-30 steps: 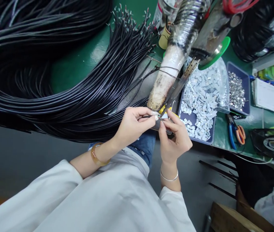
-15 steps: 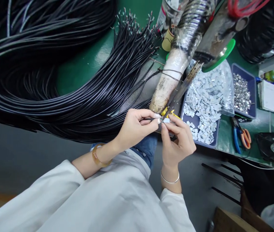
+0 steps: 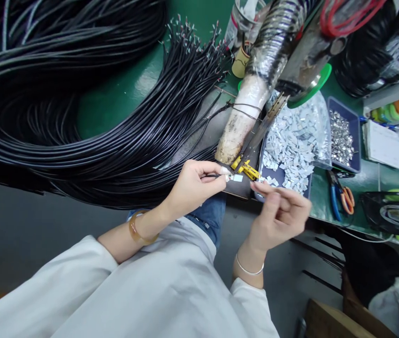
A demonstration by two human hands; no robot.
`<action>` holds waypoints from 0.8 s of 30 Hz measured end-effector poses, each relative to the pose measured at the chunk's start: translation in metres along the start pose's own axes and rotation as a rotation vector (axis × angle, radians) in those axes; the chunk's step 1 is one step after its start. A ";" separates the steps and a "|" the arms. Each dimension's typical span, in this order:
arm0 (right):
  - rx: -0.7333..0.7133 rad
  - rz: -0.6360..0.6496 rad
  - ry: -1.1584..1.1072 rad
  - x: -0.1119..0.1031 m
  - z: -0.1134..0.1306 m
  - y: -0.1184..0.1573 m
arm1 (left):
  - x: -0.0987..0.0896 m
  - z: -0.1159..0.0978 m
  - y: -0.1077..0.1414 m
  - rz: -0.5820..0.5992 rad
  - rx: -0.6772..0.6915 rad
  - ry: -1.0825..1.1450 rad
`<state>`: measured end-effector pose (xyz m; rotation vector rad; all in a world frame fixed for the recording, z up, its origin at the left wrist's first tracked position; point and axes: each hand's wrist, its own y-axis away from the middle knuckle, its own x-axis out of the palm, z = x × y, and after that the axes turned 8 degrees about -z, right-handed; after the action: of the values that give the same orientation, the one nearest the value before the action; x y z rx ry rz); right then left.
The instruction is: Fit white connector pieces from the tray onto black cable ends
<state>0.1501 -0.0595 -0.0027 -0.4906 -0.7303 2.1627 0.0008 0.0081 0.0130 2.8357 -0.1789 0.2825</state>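
Note:
My left hand (image 3: 195, 187) pinches a thin black cable (image 3: 210, 176) between thumb and fingertips. A small pale-blue rectangular piece (image 3: 237, 178) sticks out to the right at the cable's end. My right hand (image 3: 281, 217) is lifted a little to the right of it, fingers loosely bent and apart, with nothing seen in them. Just beyond the fingertips is a yellow plastic part (image 3: 249, 170), under a narrow metal bar (image 3: 261, 131). Many similar pale pieces (image 3: 287, 150) lie heaped in a tray beside my right hand.
A large bundle of black cables (image 3: 115, 150) covers the left of the green table. A white-wrapped duct (image 3: 236, 124) slants down to the work spot. On the right are a bin of small metal parts (image 3: 341, 138), pliers (image 3: 340, 197), paper (image 3: 384, 145) and a small fan (image 3: 398, 215).
My right hand has let go of the pale piece and moved right. My left hand still holds the cable in nearly the same place. The view has shifted slightly.

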 end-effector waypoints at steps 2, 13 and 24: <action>-0.115 0.078 0.115 0.005 0.000 0.006 | 0.000 0.002 0.000 -0.004 0.021 -0.014; -0.281 0.178 0.195 0.019 -0.003 0.011 | 0.000 0.004 -0.002 -0.019 0.100 -0.022; -0.255 0.161 0.169 0.018 -0.003 0.012 | 0.000 -0.001 -0.002 0.002 0.085 -0.055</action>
<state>0.1341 -0.0508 -0.0144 -0.8813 -0.9020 2.1516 0.0008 0.0100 0.0135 2.9299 -0.1851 0.2181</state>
